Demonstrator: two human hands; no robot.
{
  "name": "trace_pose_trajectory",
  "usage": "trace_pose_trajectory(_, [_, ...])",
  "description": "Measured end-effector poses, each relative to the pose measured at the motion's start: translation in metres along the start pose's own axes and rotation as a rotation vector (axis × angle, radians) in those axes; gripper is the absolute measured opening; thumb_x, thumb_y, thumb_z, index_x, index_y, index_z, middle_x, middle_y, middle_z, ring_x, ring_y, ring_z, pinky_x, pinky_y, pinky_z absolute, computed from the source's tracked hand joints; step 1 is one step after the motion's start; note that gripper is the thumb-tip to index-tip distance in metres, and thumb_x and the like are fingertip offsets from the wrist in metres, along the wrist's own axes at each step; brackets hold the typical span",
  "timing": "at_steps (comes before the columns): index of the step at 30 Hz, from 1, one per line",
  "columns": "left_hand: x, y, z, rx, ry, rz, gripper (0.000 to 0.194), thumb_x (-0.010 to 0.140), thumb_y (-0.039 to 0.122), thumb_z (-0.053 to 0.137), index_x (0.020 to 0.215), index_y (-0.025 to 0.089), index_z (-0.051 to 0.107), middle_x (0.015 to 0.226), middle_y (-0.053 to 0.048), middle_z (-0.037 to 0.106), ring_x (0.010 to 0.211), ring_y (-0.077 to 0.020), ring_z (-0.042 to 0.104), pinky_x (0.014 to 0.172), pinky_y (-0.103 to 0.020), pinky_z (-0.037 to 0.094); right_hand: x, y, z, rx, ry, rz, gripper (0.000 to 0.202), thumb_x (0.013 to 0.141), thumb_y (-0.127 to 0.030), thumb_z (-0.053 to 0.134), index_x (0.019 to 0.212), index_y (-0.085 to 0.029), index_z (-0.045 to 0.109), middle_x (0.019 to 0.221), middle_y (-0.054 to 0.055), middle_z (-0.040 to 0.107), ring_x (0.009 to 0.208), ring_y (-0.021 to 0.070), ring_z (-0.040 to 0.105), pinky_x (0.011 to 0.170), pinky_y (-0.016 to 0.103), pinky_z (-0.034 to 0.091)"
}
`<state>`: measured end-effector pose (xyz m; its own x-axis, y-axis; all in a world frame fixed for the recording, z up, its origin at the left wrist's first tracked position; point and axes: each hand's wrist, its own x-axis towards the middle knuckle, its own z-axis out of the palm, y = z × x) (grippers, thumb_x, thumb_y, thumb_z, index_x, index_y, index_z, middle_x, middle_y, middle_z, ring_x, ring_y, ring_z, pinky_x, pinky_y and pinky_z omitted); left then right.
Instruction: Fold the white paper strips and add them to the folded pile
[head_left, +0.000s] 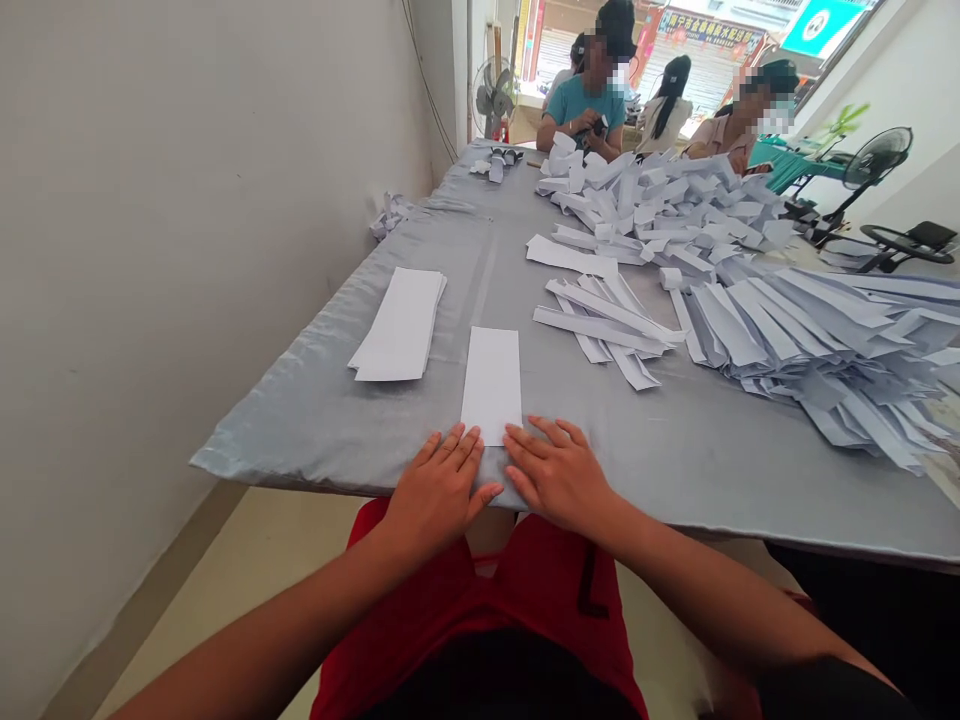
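A white paper strip [492,385] lies flat on the grey cloth-covered table [315,430], its short near edge close to the table's front. My left hand [441,480] rests palm down with fingers stretched out, fingertips on the strip's near left corner. On the near right corner lie the fingertips of my right hand [556,468], also flat with the fingers spread a little. Neither hand grips anything. Left of the strip sits a stack of similar white paper strips [397,325]. Several folded paper strips [611,325] lie loosely to the right.
A large heap of folded papers [667,200] covers the far right, with a bundle of long folded strips [810,340] nearer. A wall [187,200] runs along the left. Across the table sit a person in a teal shirt [589,105] and others. A fan [877,160] stands at right.
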<state>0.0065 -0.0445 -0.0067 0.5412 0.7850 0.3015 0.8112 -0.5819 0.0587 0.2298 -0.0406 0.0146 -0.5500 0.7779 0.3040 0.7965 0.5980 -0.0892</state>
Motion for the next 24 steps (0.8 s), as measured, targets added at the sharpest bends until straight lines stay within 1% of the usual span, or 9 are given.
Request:
trace_pose_trajectory(3, [0.000, -0.001, -0.002, -0.001, -0.002, -0.002, 0.051, 0.102, 0.047, 0.040, 0.135, 0.016, 0.064, 0.140, -0.015, 0.062, 0.134, -0.0338, 0.056, 0.110, -0.051, 0.045, 0.005, -0.007, 0.006, -0.001, -0.026, -0.011, 0.034, 0.102, -0.033, 0.050, 0.131, -0.024, 0.067, 0.137, 0.005, 0.066, 0.131, 0.0319, 0.056, 0.107, 0.053, 0.038])
trace_pose_trajectory(6, [-0.004, -0.009, -0.006, 0.016, 0.002, 0.005, 0.046, 0.104, 0.038, 0.036, 0.133, 0.018, 0.066, 0.138, -0.012, 0.064, 0.133, -0.0327, 0.057, 0.108, -0.052, 0.046, 0.001, -0.003, 0.009, -0.025, -0.019, 0.012, 0.033, 0.103, -0.031, 0.047, 0.128, -0.026, 0.068, 0.134, 0.003, 0.068, 0.130, 0.0306, 0.057, 0.106, 0.051, 0.039])
trace_pose_trajectory(8, [-0.007, -0.015, -0.008, 0.037, 0.000, 0.010, 0.046, 0.104, 0.034, 0.033, 0.130, 0.018, 0.067, 0.137, -0.011, 0.065, 0.132, -0.0319, 0.058, 0.106, -0.051, 0.047, -0.005, 0.002, 0.008, -0.035, -0.019, 0.008, 0.033, 0.103, -0.030, 0.047, 0.130, -0.026, 0.067, 0.135, 0.003, 0.067, 0.131, 0.0305, 0.056, 0.105, 0.050, 0.039])
trace_pose_trajectory(12, [-0.008, -0.021, -0.013, 0.040, -0.015, -0.003, 0.047, 0.105, 0.034, 0.030, 0.128, 0.020, 0.069, 0.135, -0.009, 0.066, 0.130, -0.0304, 0.059, 0.105, -0.050, 0.048, -0.011, 0.007, 0.005, -0.009, -0.046, 0.010, 0.036, 0.104, -0.031, 0.045, 0.133, -0.024, 0.065, 0.139, 0.004, 0.064, 0.135, 0.0308, 0.053, 0.102, 0.049, 0.042])
trace_pose_trajectory(17, [-0.005, -0.023, -0.013, 0.030, -0.027, -0.006, 0.052, 0.107, 0.035, 0.025, 0.126, 0.018, 0.070, 0.133, -0.008, 0.067, 0.129, -0.0299, 0.060, 0.101, -0.050, 0.051, -0.010, 0.009, 0.000, 0.032, -0.068, 0.039, 0.035, 0.105, -0.029, 0.041, 0.128, -0.023, 0.068, 0.137, 0.005, 0.065, 0.137, 0.0293, 0.052, 0.101, 0.048, 0.042])
trace_pose_trajectory(19, [-0.004, -0.023, -0.012, 0.015, -0.008, -0.004, 0.051, 0.107, 0.035, 0.025, 0.125, 0.019, 0.070, 0.132, -0.008, 0.068, 0.128, -0.0288, 0.061, 0.101, -0.048, 0.052, -0.007, 0.011, -0.001, 0.034, -0.050, 0.060, 0.034, 0.105, -0.029, 0.042, 0.119, -0.025, 0.072, 0.135, 0.004, 0.067, 0.136, 0.0286, 0.053, 0.102, 0.047, 0.042])
trace_pose_trajectory(21, [-0.002, -0.022, -0.010, -0.004, 0.034, 0.007, 0.048, 0.106, 0.035, 0.030, 0.122, 0.018, 0.072, 0.131, -0.010, 0.069, 0.127, -0.0277, 0.062, 0.104, -0.046, 0.050, -0.002, 0.013, -0.001, 0.033, -0.031, 0.111, 0.032, 0.104, -0.032, 0.044, 0.111, -0.027, 0.075, 0.134, 0.004, 0.068, 0.136, 0.0280, 0.053, 0.102, 0.045, 0.042])
trace_pose_trajectory(23, [0.001, -0.021, -0.008, -0.011, 0.080, 0.030, 0.045, 0.105, 0.035, 0.035, 0.116, 0.018, 0.074, 0.129, -0.012, 0.070, 0.126, -0.0279, 0.063, 0.105, -0.046, 0.050, 0.005, 0.013, 0.001, 0.032, -0.041, 0.179, 0.030, 0.101, -0.038, 0.051, 0.117, -0.026, 0.073, 0.138, 0.006, 0.065, 0.136, 0.0286, 0.053, 0.103, 0.045, 0.043])
trace_pose_trajectory(24, [0.003, -0.022, -0.008, -0.007, 0.099, 0.043, 0.043, 0.104, 0.035, 0.037, 0.111, 0.017, 0.075, 0.128, -0.012, 0.071, 0.125, -0.0285, 0.064, 0.104, -0.046, 0.050, 0.008, 0.013, 0.002, 0.032, -0.059, 0.211, 0.034, 0.099, -0.042, 0.055, 0.123, -0.024, 0.070, 0.141, 0.009, 0.063, 0.136, 0.0294, 0.052, 0.104, 0.045, 0.043])
